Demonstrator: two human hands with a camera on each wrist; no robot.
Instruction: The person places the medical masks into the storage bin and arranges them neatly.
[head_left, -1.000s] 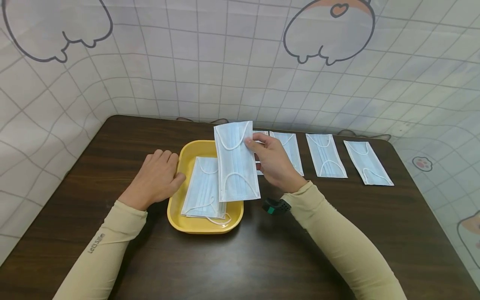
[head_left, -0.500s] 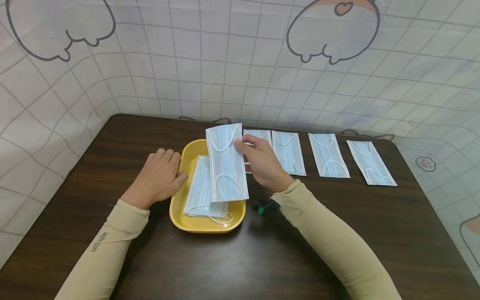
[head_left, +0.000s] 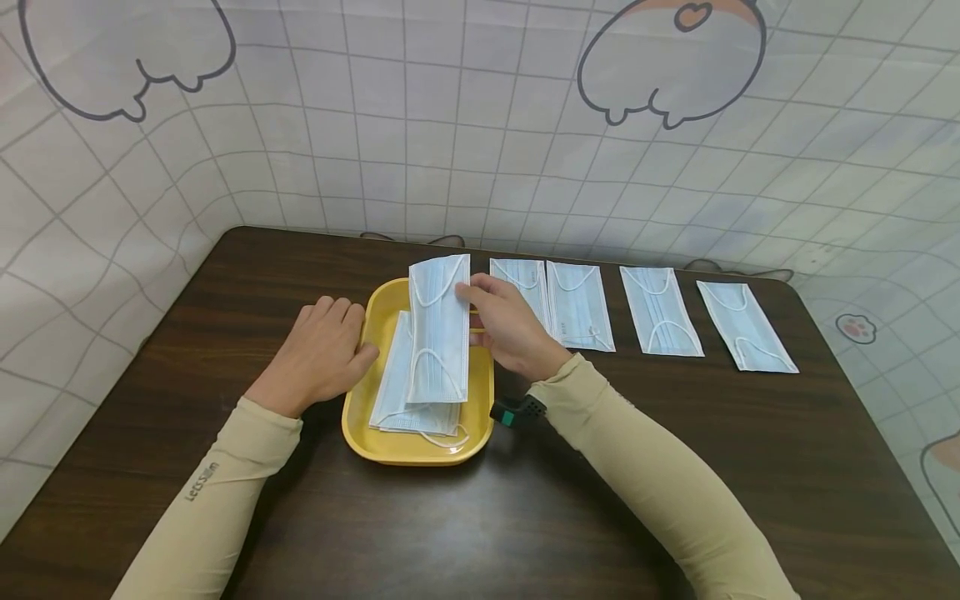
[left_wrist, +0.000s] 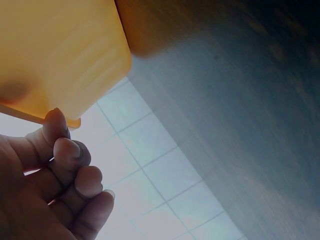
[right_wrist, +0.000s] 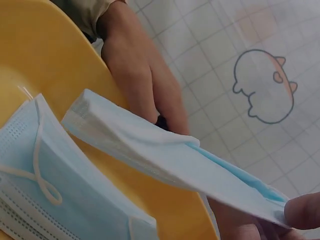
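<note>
A blue pleated face mask (head_left: 438, 333) with white ear loops is raised over the yellow tray (head_left: 386, 307). My right hand (head_left: 510, 325) pinches it by its right edge, between thumb and fingers. In the right wrist view the held mask (right_wrist: 150, 145) appears edge-on, beside a stack of masks (right_wrist: 75, 175) lying in the tray. My left hand (head_left: 322, 350) holds the tray's left rim. Its curled fingers (left_wrist: 55, 125) show below that rim in the left wrist view.
Several masks lie in a row along the back of the dark wooden table (head_left: 420, 533), among them a mask (head_left: 660, 312) and the rightmost mask (head_left: 746, 327). A white gridded cloth (head_left: 420, 125) hangs behind the table.
My right hand has moved left with the face mask, further over the tray. More of the leftmost mask in the back row shows now. My left hand has stayed at the rim.
</note>
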